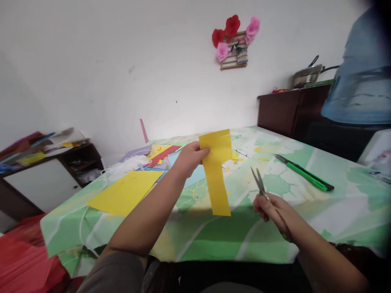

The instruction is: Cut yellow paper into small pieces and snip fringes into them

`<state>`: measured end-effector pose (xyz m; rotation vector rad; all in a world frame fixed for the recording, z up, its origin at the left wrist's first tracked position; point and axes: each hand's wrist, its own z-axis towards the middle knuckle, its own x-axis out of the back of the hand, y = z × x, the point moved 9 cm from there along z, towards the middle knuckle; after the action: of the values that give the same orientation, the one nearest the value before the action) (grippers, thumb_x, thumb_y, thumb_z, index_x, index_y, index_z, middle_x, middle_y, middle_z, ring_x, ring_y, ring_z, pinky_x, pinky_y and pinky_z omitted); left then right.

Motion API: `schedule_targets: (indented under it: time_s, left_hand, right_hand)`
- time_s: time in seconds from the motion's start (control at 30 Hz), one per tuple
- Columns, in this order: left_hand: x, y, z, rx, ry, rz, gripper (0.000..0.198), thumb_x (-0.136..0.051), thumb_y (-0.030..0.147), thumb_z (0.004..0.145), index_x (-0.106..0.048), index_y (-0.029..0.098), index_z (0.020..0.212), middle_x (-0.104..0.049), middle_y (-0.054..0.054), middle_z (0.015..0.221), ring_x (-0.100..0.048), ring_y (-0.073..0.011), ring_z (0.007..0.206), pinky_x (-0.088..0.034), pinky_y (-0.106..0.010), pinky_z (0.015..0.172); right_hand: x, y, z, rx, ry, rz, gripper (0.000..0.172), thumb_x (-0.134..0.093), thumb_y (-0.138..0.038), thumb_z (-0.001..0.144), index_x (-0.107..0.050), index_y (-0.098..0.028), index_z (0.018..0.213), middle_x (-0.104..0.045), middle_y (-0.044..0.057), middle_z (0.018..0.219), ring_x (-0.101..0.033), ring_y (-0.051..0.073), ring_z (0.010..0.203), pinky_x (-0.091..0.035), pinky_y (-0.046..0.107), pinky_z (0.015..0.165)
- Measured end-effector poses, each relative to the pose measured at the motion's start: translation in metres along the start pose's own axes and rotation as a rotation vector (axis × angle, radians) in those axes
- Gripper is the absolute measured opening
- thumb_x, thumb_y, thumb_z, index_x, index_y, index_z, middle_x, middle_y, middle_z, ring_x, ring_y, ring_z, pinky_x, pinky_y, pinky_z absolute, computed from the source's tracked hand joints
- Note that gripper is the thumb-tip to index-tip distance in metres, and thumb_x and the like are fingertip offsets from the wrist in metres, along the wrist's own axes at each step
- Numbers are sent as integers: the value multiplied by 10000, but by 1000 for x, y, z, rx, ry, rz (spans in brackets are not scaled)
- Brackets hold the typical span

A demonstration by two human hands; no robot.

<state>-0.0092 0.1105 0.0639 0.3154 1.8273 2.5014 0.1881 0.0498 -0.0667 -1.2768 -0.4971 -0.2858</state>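
Note:
My left hand (193,156) pinches the upper left edge of a yellow piece of paper (217,175), wide at the top with a narrower strip hanging below. The paper is held up above the table's front part. To its right, my right hand (270,207) is closed around a pair of scissors (259,183), blades pointing up and slightly parted. The scissors are apart from the paper. A larger yellow sheet (125,193) lies on the table left of my left forearm.
The table has a green and white patterned cloth (195,240). A green utility knife (308,176) lies at the right. White string (131,164), coloured papers and yellow scraps lie further back. A dark cabinet (281,108) and a blue water bottle (360,81) stand at the right.

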Motion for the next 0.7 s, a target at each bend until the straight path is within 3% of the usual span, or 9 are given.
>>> schedule_targets:
  time_s: [0.1,0.23,0.47,0.7]
  left_hand:
    - [-7,-11,-3,-10,44,-151,230,-593,272,678,-582,130,858,-639,-68,848,-596,-157,720,-484,-330,692]
    - [-18,-24,-14,-1,52,-170,213,-600,277,673,-575,133,828,-627,-46,798,-581,-153,690,-479,-329,667]
    - [-24,-21,-32,-43,56,10,197,-566,302,707,-609,153,828,-635,-26,776,-583,-166,747,-458,-302,690]
    - [-36,-17,-46,-70,3,-48,204,-576,317,710,-601,170,849,-654,-31,833,-602,-169,787,-466,-299,725]
  right_hand:
    - [-17,-8,2,-10,-6,-52,444,-321,-607,775,-452,-200,655,-408,-17,581,-413,136,553,-349,279,522]
    - [-31,-19,7,-21,-6,-57,428,-329,-606,773,-445,-203,691,-440,-15,603,-428,140,576,-347,278,527]
    - [-34,-28,12,-39,19,-89,398,-383,-577,766,-486,-194,744,-502,3,645,-451,145,583,-360,281,527]
    - [-31,-41,8,-37,87,49,329,-429,-516,771,-496,-195,749,-574,30,693,-512,166,629,-396,279,543]
